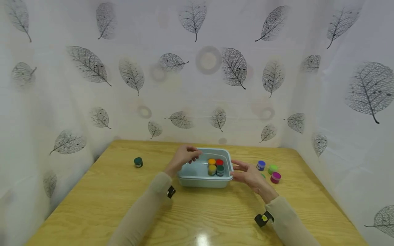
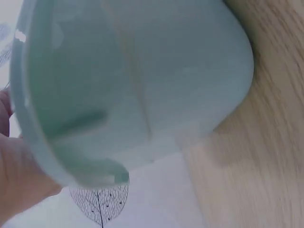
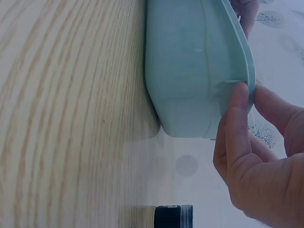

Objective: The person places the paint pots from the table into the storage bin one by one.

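Note:
A pale blue-green plastic bin (image 1: 201, 183) stands on the table with several small paint jars inside, grouped at its right. Among them are an orange-lidded jar (image 1: 211, 161), a red one (image 1: 219, 162), a yellow one (image 1: 212, 169) and a dark green one (image 1: 220, 170). Over the bin's left part hovers my left hand (image 1: 183, 156), fingers loosely bent, nothing visible in them. At the right end, my right hand (image 1: 250, 175) pinches the rim; in the right wrist view its fingertips (image 3: 240, 92) press the outside, with the thumb across the edge.
Right of the bin stand a blue jar (image 1: 261, 165), a light green jar (image 1: 272, 169) and a magenta jar (image 1: 275, 177); another green one is partly hidden by my right hand. A dark green jar (image 1: 138, 162) stands alone at left. A leaf-patterned curtain (image 1: 191, 85) surrounds the table.

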A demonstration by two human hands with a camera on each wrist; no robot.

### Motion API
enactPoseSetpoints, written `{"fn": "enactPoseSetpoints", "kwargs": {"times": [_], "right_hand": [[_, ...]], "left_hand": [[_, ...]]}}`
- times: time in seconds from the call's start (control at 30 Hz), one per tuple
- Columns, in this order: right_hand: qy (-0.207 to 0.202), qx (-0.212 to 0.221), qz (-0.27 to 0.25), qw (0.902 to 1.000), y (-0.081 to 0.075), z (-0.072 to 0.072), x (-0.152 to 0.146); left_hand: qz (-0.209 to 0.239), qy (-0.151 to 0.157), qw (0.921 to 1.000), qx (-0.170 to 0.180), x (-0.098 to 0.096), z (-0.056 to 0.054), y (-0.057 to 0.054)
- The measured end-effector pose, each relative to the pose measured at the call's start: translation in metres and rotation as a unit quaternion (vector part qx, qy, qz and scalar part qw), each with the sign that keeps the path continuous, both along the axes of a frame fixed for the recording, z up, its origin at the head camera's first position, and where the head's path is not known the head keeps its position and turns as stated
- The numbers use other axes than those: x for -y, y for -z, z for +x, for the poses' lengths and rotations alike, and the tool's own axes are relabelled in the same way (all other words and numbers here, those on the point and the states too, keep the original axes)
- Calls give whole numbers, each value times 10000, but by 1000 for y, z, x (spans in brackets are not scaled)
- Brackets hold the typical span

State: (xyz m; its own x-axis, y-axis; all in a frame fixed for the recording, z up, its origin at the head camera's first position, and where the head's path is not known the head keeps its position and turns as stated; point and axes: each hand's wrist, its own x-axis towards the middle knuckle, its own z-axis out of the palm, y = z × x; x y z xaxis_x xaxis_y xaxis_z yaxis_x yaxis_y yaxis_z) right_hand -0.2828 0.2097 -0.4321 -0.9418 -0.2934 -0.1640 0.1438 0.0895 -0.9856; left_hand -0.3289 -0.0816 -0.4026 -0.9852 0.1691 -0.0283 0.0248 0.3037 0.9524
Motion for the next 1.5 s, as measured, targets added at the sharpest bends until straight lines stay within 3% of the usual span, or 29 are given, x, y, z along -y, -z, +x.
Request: {"fn": "enactPoseSetpoints", "kwargs": {"times": [0.1, 0.3, 0.43, 0.77, 1.07, 1.37, 1.5], "right_hand": [[39, -16, 19, 10000, 0, 2, -2], [-17, -33, 75, 10000, 5, 5, -5], [91, 25, 88, 9999, 6, 6, -4], [-4, -42, 100, 9999, 4, 1, 0], [24, -31, 88, 10000, 5, -1, 1], [21, -4, 29, 10000, 5, -1, 0], [23, -14, -18, 10000, 3, -2, 1]], "left_hand": [[130, -47, 9999, 0, 5, -2, -1], [573, 234, 9981, 57, 26, -3, 3], [640, 282, 9973, 215, 44, -3, 1], [46, 311, 9990, 311, 93, 5, -3], [-10, 443, 9986, 305, 132, 6, 10], [-231, 332, 9989, 241, 164, 11, 13], [-400, 80, 9990, 194, 178, 10, 17]]}}
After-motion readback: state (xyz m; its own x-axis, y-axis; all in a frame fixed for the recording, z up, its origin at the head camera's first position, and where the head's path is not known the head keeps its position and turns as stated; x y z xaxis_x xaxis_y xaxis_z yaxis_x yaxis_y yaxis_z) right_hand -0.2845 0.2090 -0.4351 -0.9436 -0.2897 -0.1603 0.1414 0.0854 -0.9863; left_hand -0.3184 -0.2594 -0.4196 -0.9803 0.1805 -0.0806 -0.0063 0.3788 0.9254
